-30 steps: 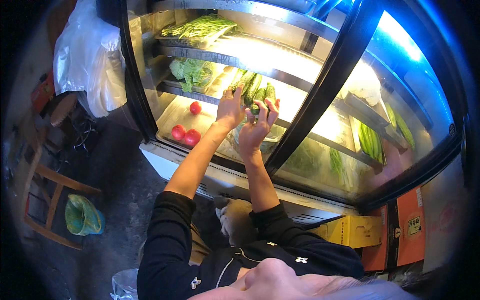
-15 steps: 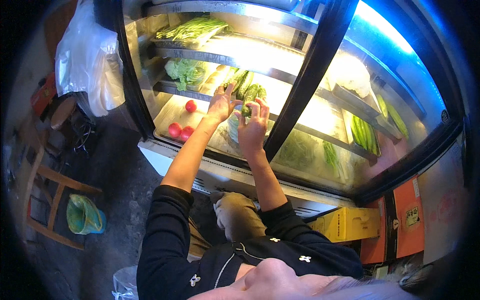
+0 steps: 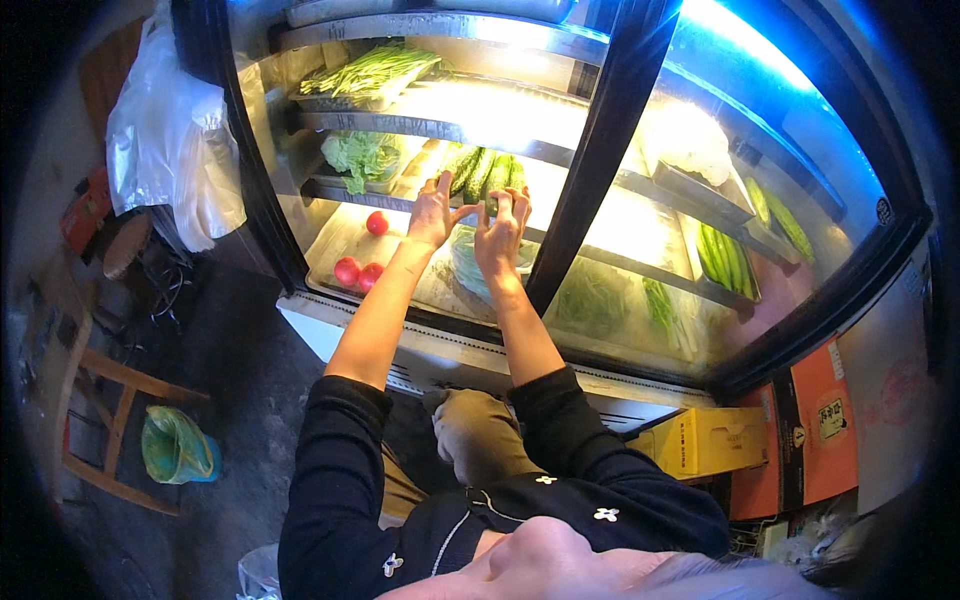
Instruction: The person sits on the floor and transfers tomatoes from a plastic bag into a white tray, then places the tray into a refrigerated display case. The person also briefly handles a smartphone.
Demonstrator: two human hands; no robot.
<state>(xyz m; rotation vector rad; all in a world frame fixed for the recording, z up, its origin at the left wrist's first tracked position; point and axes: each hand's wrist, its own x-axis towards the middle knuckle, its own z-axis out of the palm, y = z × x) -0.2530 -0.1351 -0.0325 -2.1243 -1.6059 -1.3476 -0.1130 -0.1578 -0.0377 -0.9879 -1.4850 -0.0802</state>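
Note:
Several green cucumbers (image 3: 480, 178) lie side by side on a lit middle shelf of a glass display fridge, their near ends toward me. My left hand (image 3: 430, 218) is at the near ends of the left cucumbers, fingers apart, thumb stretched toward my right hand. My right hand (image 3: 500, 235) has its fingers curled round the near end of a cucumber on the right; its fingers partly hide that end. Left of them sits a leafy lettuce (image 3: 362, 160). Below, three red tomatoes (image 3: 347, 270) and a pale bagged vegetable (image 3: 468, 262) rest on the bottom tray (image 3: 325, 250).
Long green stalks (image 3: 370, 75) lie on the shelf above. The black door frame (image 3: 600, 150) stands right of my hands, with more vegetables behind glass. White plastic bags (image 3: 175, 140) hang at left. A lined bin (image 3: 180, 445), a yellow carton (image 3: 715, 442) and orange boxes (image 3: 815, 430) stand lower down.
The right cucumbers have moved back onto the shelf, lining up more with the others. Both hands stay at the cucumbers. The whole view has shifted slightly.

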